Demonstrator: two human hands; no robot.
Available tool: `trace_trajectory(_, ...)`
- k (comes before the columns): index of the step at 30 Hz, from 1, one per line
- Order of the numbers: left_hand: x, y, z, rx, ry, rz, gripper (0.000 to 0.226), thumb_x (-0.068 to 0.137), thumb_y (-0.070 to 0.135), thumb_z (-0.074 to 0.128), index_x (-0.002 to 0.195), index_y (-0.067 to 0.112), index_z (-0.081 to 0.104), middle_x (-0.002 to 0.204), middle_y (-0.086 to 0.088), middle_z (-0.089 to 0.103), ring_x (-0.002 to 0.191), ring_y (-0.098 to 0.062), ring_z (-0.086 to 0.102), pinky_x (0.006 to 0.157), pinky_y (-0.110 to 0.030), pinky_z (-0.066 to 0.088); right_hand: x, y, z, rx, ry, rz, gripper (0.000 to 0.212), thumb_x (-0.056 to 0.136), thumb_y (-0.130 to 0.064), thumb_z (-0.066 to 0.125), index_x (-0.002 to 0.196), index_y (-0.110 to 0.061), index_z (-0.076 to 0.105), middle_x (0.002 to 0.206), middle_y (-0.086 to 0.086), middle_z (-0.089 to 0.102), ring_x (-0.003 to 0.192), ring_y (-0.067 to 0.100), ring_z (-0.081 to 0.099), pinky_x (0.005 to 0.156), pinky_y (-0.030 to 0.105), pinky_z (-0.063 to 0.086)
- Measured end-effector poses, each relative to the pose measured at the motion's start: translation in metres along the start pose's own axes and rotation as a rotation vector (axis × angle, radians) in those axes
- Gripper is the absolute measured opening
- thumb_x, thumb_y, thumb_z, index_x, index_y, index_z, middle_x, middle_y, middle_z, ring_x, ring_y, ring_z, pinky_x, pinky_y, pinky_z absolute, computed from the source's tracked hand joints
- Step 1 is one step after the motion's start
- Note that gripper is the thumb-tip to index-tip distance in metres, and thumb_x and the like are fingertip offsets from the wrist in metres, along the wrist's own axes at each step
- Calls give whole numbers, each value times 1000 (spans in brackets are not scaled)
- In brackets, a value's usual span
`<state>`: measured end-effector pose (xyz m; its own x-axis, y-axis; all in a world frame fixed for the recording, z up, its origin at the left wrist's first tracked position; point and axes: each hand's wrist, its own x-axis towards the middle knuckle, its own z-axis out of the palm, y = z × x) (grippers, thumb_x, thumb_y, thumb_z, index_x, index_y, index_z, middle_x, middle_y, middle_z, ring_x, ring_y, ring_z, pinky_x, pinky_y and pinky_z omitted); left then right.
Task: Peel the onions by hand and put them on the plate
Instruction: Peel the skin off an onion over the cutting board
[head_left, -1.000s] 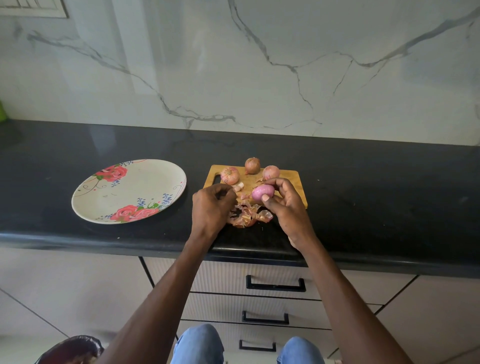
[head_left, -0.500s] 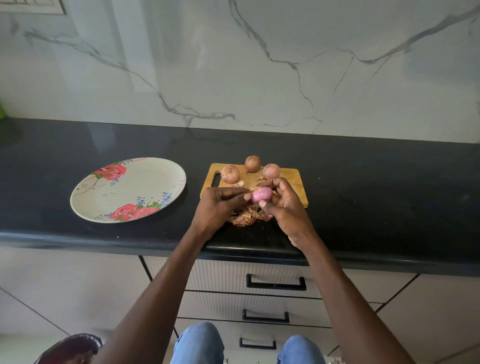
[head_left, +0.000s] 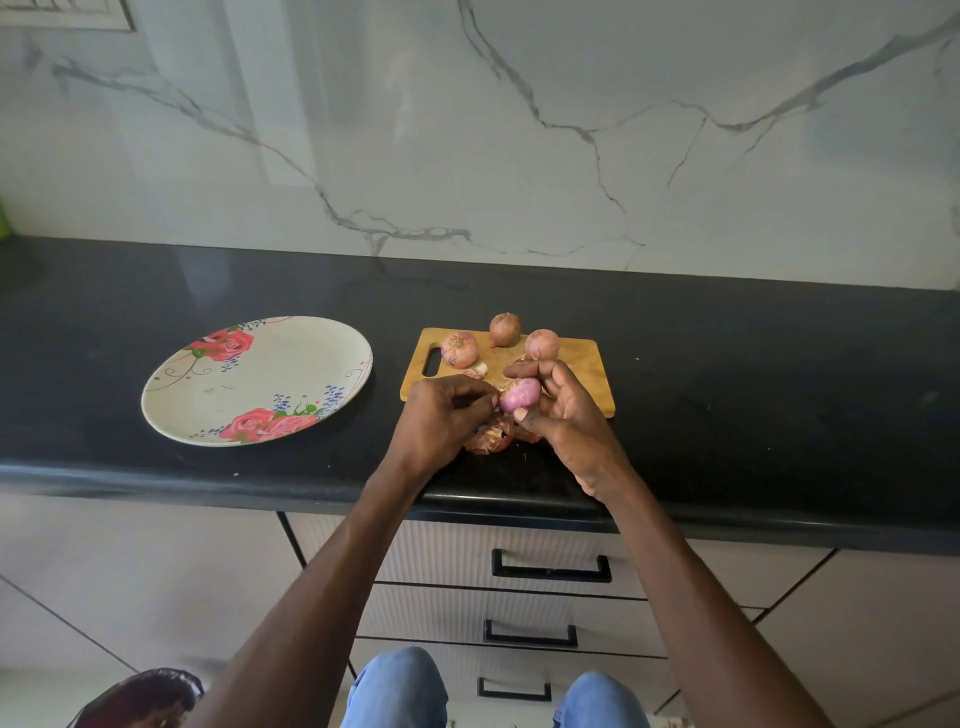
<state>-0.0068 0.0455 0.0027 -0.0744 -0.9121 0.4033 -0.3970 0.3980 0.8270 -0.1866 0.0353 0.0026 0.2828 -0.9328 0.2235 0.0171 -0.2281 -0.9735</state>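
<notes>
My right hand (head_left: 563, 415) grips a pink, mostly peeled onion (head_left: 519, 393) just above the near edge of the wooden cutting board (head_left: 584, 364). My left hand (head_left: 444, 415) pinches at the onion's left end, where a bit of skin shows. Three unpeeled onions sit at the back of the board: one on the left (head_left: 460, 348), one in the middle (head_left: 505, 329), one on the right (head_left: 542, 343). A heap of brown peels (head_left: 491, 439) lies under my hands. The floral plate (head_left: 208, 384) stands to the left with nothing on it.
The black counter (head_left: 753, 389) runs along a marble wall. A small peeled scrap (head_left: 475, 370) lies on the board near its handle hole. Below the counter's front edge are drawers with black handles (head_left: 550, 566). A dark bin (head_left: 140, 699) is on the floor at lower left.
My left hand came off the peel heap and moved right to the onion, where it now pinches the left end. My right hand has kept hold of the onion.
</notes>
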Motion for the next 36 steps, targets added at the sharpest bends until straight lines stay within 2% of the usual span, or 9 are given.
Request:
trace_trajectory(3,0,3,2,17,23,12,9,94,8,68,96,6,77,80,-5,73,72,-20,67,67,-42,55,1,1,1,-33,33,-6,34,88,-5,73,116,-13,55,123,4,61,111,14,64,84,27,56)
trace_trajectory(9,0,1,4,49,116,-39,10,93,8,68,99,6,76,85,-5,74,76,-21,71,72,-46,58,-1,-2,2,-39,59,5,30,92,1,67,115,-16,58,122,1,61,105,8,66,78,22,55)
trace_trajectory(14,0,3,5,78,154,-42,8,93,7,68,95,5,76,83,-8,74,75,-23,71,71,-46,58,-2,-4,3,7,43,24,33,96,5,59,123,-15,59,126,-1,63,106,-4,65,79,18,55)
trace_trajectory(18,2,3,5,92,202,-69,9,92,9,69,96,7,77,83,-3,74,75,-16,70,72,-41,58,-1,-2,3,-20,32,26,33,99,1,56,123,-22,58,127,-5,65,116,6,63,78,23,56)
trace_trajectory(24,5,-3,4,163,249,-140,11,91,8,66,90,5,77,79,-8,74,76,-27,70,70,-47,58,1,1,1,-28,61,36,29,102,-5,54,124,-24,59,129,-7,65,121,8,62,98,30,52)
trace_trajectory(29,3,3,2,175,246,-46,36,98,7,56,132,10,64,121,-4,70,87,-14,68,76,-25,54,4,4,0,-13,99,44,28,103,-8,54,128,-20,59,130,-5,66,120,12,63,98,34,54)
trace_trajectory(32,1,8,2,120,170,9,36,101,31,60,129,9,66,115,-7,73,97,-13,70,83,-29,57,4,6,0,-10,122,32,26,103,-15,56,125,-27,61,130,-6,66,121,11,63,100,36,52)
trace_trajectory(34,-2,10,2,82,97,13,50,92,45,66,128,10,67,113,-2,73,97,-7,70,83,-21,57,4,4,0,-19,126,26,24,103,-18,57,121,-32,61,130,-5,66,120,10,63,98,35,53)
trace_trajectory(36,-3,8,2,104,84,55,52,87,44,72,127,11,68,110,2,73,96,-2,68,82,-16,55,3,3,1,-27,123,13,26,103,-15,56,119,-35,60,131,-4,65,120,11,63,95,34,55)
